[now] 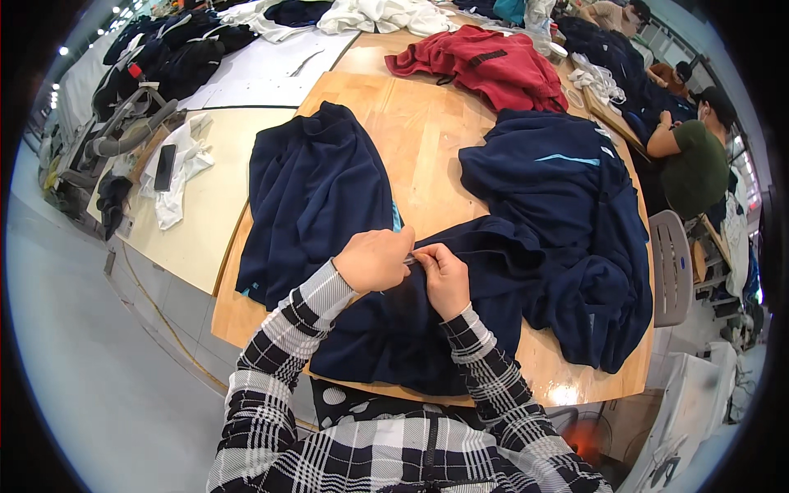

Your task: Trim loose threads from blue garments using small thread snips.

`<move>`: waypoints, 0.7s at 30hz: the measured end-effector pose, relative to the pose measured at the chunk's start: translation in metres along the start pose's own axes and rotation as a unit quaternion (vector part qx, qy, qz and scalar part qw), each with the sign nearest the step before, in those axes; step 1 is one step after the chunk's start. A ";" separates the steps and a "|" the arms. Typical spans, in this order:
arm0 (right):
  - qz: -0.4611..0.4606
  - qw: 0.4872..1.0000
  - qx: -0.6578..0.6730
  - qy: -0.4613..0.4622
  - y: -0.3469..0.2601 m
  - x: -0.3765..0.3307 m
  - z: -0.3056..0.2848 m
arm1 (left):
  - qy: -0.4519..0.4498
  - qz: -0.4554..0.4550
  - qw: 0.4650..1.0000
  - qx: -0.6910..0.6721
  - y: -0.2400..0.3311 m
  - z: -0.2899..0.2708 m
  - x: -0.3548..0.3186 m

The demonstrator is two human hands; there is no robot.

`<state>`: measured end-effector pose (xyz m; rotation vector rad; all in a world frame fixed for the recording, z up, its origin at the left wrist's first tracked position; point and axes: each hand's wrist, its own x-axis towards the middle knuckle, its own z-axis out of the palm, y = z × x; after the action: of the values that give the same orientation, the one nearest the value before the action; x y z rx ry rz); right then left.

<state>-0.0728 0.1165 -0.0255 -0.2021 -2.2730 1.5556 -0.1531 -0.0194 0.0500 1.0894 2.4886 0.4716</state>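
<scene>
My left hand (pixel 374 261) is closed in a fist over the near middle of the table. Close beside it, my right hand (pixel 445 281) pinches with thumb and forefinger. A small greyish thing (pixel 410 258) shows between the two hands, too small and covered to name. Just under them lies a navy garment (pixel 386 337), bunched toward the table's near edge. Another navy piece of clothing (pixel 316 181) is spread left of my hands, with a light blue strip near its right edge. To the right, a heap of navy clothing (pixel 551 189) carries a light blue line.
The wooden table (pixel 423 123) holds a crumpled red garment (pixel 485 66) at its far side. On a pale side table (pixel 201 238) at left, a phone (pixel 165 168) rests on white cloth. A grey chair (pixel 670 267) and a seated person (pixel 694 160) are at right.
</scene>
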 end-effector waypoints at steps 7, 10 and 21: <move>-0.007 1.000 -0.006 -0.001 0.002 0.002 0.002 | -0.016 0.021 1.000 0.014 -0.009 0.006 0.003; 0.009 0.999 0.026 0.039 0.003 -0.003 -0.011 | 0.003 0.025 1.000 -0.001 -0.010 0.003 -0.001; 0.115 0.987 0.076 -0.086 -0.016 -0.144 -0.130 | 0.145 0.081 0.961 -0.220 0.027 0.019 0.060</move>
<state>0.1112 0.1759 -0.0020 -0.3099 -2.3134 1.9245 -0.1650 0.0456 0.0327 1.1005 2.3612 1.2441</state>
